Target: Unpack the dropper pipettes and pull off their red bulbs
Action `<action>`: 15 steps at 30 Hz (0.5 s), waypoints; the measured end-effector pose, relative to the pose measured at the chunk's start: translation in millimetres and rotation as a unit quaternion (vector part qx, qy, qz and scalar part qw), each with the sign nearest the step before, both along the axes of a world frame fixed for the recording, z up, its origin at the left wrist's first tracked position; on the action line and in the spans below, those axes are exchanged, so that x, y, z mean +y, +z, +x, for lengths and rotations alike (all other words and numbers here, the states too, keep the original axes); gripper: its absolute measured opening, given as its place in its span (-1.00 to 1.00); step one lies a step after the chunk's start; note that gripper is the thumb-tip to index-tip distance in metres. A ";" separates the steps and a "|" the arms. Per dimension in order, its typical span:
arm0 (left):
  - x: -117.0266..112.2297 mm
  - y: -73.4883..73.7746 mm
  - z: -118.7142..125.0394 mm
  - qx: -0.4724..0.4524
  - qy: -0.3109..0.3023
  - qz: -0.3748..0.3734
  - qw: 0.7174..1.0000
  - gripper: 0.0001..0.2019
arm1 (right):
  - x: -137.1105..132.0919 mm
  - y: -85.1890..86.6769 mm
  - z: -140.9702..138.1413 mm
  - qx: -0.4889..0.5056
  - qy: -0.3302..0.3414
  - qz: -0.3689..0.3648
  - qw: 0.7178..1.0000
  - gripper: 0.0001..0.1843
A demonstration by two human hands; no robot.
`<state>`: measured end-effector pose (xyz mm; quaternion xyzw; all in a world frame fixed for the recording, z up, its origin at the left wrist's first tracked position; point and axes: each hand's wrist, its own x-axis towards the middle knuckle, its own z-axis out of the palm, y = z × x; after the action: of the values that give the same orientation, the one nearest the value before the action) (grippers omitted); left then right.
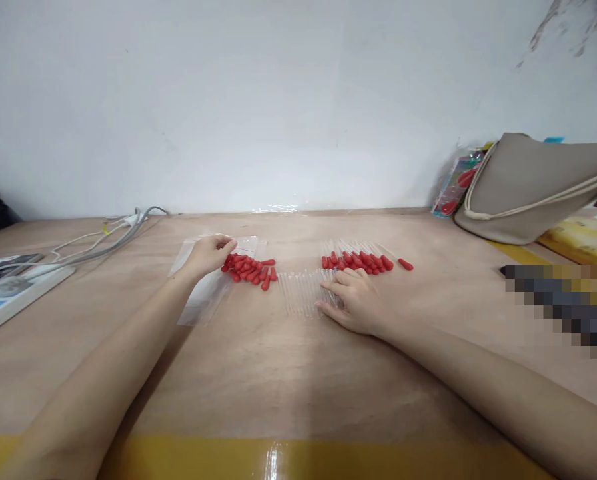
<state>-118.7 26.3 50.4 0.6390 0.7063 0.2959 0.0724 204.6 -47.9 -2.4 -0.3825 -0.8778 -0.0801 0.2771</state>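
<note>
Here's the left hand (pixel 213 251) at the red bulbs (pixel 248 269), its grip impossible to tell, then clear tubes (pixel 298 293), then the right hand (pixel 356 300), fingers slightly parted over them, near red-tipped tubes (pixel 361 261): seemingly a picking-up step, calling for a careful pinch.

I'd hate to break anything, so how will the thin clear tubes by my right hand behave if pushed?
The clear tubes look slender and glassy, so they may be fragile. Being so thin, they're probably light. Side by side on the table, they might roll.
</note>
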 end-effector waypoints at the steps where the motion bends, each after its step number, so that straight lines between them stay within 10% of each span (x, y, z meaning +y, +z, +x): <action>1: -0.4 0.9 -0.4 -0.001 0.007 0.007 1.000 -0.69 | -0.8 0.7 0.0 -0.004 0.001 -0.005 1.000 -0.61; 6: -10.7 10.6 14.9 0.021 0.027 0.102 0.994 -0.66 | -2.1 2.4 0.2 0.005 0.011 -0.014 1.000 -0.50; 9: -20.4 12.1 45.1 0.039 -0.067 0.147 0.986 -0.73 | 0.0 0.5 4.1 0.060 0.004 -0.005 0.998 -0.58; 15: -22.2 -2.9 126.7 0.107 -0.203 0.030 0.973 -0.79 | 3.2 -4.6 25.6 0.137 -0.011 0.033 0.990 -0.73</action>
<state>8.0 4.1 47.4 0.7991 0.5560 0.2257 0.0356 230.2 -44.7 -7.0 -0.3905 -0.8242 -0.0588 0.4058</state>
